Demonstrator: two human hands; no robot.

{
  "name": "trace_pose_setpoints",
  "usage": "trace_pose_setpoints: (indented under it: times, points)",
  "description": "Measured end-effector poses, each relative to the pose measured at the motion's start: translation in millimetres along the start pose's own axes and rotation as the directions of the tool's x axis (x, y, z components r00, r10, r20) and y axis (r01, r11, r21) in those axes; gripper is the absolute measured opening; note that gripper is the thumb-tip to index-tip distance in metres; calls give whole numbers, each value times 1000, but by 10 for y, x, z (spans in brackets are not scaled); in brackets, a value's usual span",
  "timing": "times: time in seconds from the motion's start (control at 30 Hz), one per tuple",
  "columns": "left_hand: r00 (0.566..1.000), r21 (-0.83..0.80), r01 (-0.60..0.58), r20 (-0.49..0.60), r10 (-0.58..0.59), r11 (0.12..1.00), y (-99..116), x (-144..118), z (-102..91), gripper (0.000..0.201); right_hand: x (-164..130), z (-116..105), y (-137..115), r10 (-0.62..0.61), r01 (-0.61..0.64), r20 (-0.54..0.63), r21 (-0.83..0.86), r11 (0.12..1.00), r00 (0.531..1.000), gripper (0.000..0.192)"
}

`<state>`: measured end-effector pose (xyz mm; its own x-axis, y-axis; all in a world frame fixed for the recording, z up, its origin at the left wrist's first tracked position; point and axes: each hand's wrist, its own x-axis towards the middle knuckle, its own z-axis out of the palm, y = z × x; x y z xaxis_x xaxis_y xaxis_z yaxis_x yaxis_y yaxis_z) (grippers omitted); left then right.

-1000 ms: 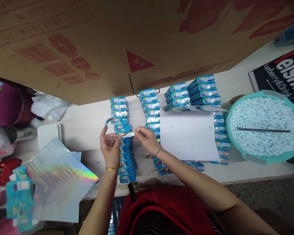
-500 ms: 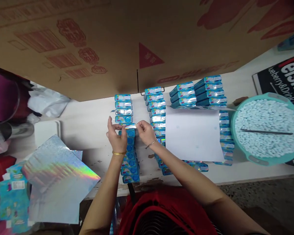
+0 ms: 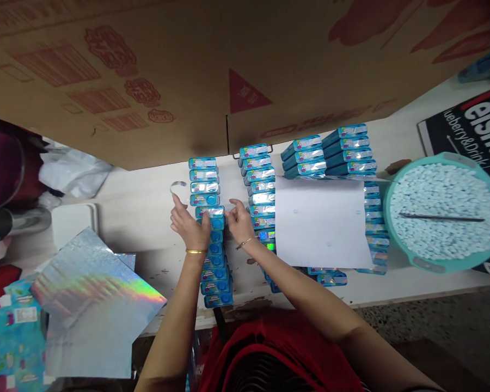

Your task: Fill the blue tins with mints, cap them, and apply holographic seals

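Observation:
A row of small blue boxes (image 3: pixel 209 239) runs down the white table (image 3: pixel 147 212). My left hand (image 3: pixel 190 226) presses its thumb on a holographic sticker (image 3: pixel 210 211) lying on one box in that row. A curled strip of backing paper (image 3: pixel 178 186) sticks up from its fingertips. My right hand (image 3: pixel 239 222) rests its fingers at the sticker's right end. More rows of blue boxes (image 3: pixel 259 190) stand to the right.
A white sheet (image 3: pixel 320 223) covers the right rows. A teal basin (image 3: pixel 445 212) of white tablets stands at right. Holographic sheets (image 3: pixel 93 299) lie at left, beside a white tray (image 3: pixel 73 223). A large cardboard flap (image 3: pixel 188 71) overhangs the back.
Both hands have moved down from holding the sticker in the air and now press it flat onto a box. The backing strip still curls from my left fingers.

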<state>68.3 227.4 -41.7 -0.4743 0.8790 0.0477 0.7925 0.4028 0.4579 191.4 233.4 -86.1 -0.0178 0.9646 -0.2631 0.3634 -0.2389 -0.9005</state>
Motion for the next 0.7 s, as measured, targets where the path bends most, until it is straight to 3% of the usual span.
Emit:
trace_pose_setpoints:
  times: [0.1,0.2,0.3,0.4,0.5,0.6,0.7]
  points:
    - [1000,2,11,-24,-11,1000,7,-13,9,96,-155,39,55,-89,90,84,-10,996,993,39]
    - [1000,-39,1,-26,-2,999,6,-11,-24,89,-234,25,66,-21,39,240,-74,996,971,44]
    - [996,-171,-56,-83,42,984,48,18,-204,61,-201,-74,-72,-4,11,153,-43,999,988,46]
    - [995,-406,-73,-90,39,911,138,61,-464,29,-96,-180,-336,19,-19,7,143,989,1000,54]
    - [999,-617,50,35,-36,785,189,108,-582,19,31,-193,-546,162,-192,111,374,907,981,55]
    - [984,-667,180,113,-140,723,140,163,-463,16,144,-142,-583,133,-197,170,447,873,976,43]
    - [973,-596,231,120,-199,769,43,227,-234,12,235,-122,-507,64,-93,97,335,937,993,34]
